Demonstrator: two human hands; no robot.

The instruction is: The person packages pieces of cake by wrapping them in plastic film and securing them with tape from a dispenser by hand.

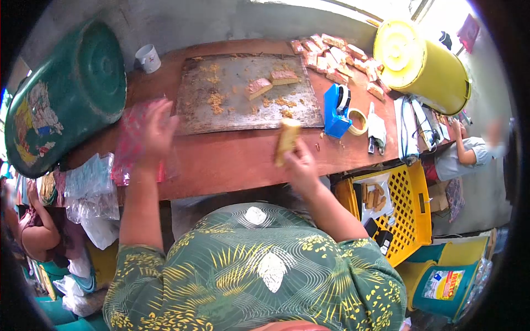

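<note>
My right hand holds a yellowish-brown slab of cake or bread upright over the front part of the brown table. On the left, my left hand is blurred above a stack of red-printed plastic bags; its fingers are smeared by motion. Two slices with pinkish tops lie on a worn metal tray strewn with crumbs.
Wrapped packs are heaped at the back right. A blue tape dispenser, tape roll, yellow drum, green drum, mug and yellow crate surround me. One person sits at each side.
</note>
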